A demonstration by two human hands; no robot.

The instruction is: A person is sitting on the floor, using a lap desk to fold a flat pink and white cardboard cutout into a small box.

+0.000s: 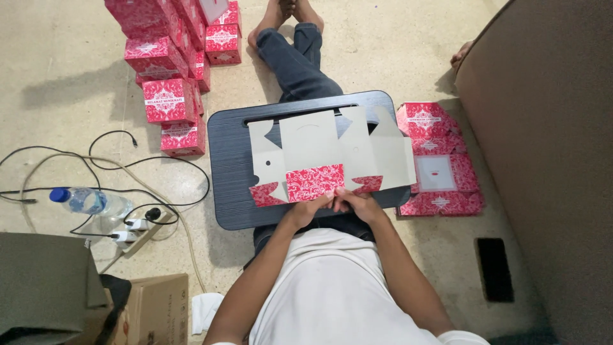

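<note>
Hands at 6 o'clock edge of flat carton blank (329, 153) on dark lap tray (233, 137). Left hand (314, 206) and right hand (357, 202) both pinch red flap, apparently creasing fold. Assembled red boxes (167, 99) stacked at 10 o'clock; flat blanks (440, 160) at 3 o'clock, within reach.

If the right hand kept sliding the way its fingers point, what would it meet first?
The right hand points up-left across the flat box blank, whose near edge it grips. It would likely ride over the folded red flap, then the grey inner panel. Depth is unclear.
</note>
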